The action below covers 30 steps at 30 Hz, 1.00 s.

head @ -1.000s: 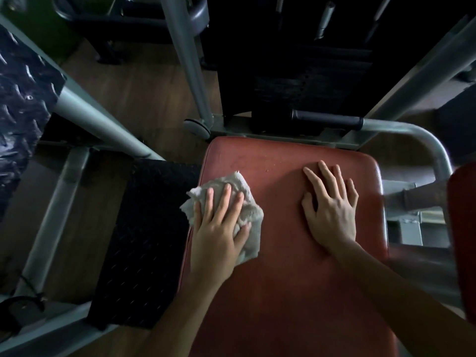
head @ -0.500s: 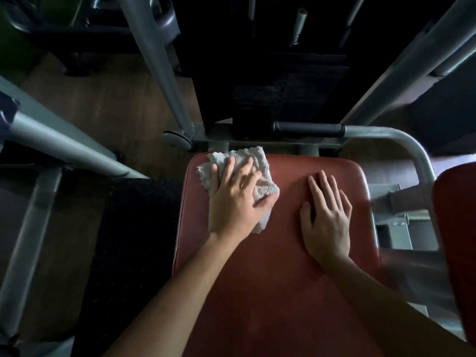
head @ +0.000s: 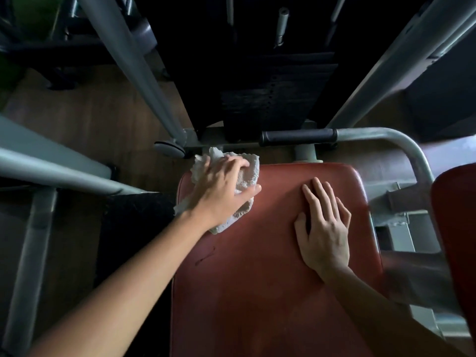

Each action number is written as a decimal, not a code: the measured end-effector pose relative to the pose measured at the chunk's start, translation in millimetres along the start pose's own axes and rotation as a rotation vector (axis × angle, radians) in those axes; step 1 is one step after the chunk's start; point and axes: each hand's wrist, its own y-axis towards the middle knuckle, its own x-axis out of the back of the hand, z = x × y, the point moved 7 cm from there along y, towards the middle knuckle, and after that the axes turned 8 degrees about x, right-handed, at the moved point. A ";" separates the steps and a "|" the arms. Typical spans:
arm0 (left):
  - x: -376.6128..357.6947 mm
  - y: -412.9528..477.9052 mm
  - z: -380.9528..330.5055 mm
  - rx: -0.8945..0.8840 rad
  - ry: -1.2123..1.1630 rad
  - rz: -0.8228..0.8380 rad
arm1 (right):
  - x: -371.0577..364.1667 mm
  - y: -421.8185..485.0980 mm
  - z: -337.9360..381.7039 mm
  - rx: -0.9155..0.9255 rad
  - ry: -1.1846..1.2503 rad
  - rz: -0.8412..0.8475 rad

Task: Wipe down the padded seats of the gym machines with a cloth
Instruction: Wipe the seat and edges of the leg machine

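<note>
the left grip [head: 224, 191], a bare hand, lies on the white cloth [head: 247, 173] at the far left corner of the red padded seat [head: 257, 292]. its fingers are bent down over the bunched cloth at the seat's far edge, and the thumb stretches out to the right across the fabric, so this grip is closed round the cloth. the cloth is crumpled. part of it spills past the far edge and the left edge of the seat, and a corner of it shows under the wrist.

the right grip [head: 324, 228], the other bare hand, lies flat on the seat's right half, well apart from the cloth. its fingers are straight and close together, pointing away from the person, and it holds nothing. both forearms reach in from the near edge of the view.

a short dark scuff mark [head: 206, 255] sits on the seat near the left forearm. just beyond the seat runs a grey bar with a black foam sleeve [head: 298, 137], and behind that stands the dark weight stack [head: 278, 91]. grey frame tubes [head: 128, 60] slant up on the left and the right. a second red pad [head: 456, 228] shows at the right edge. wooden floor [head: 103, 119] lies to the left, with a black textured mat [head: 134, 228] beside the seat.
</note>
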 end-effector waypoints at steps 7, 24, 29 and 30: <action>-4.8 46.2 -15.9 0.075 0.031 0.295 | 0.9 0.2 0.7 -0.003 -0.017 0.009; 14.5 38.7 15.5 -0.042 0.053 0.334 | 0.1 0.4 0.6 -0.011 -0.020 0.023; 18.1 30.4 42.5 0.013 0.076 0.348 | -2.1 -0.1 3.0 -0.018 -0.036 0.031; 15.1 36.0 33.6 -0.012 0.087 0.360 | -2.2 -0.1 2.5 -0.020 -0.039 0.034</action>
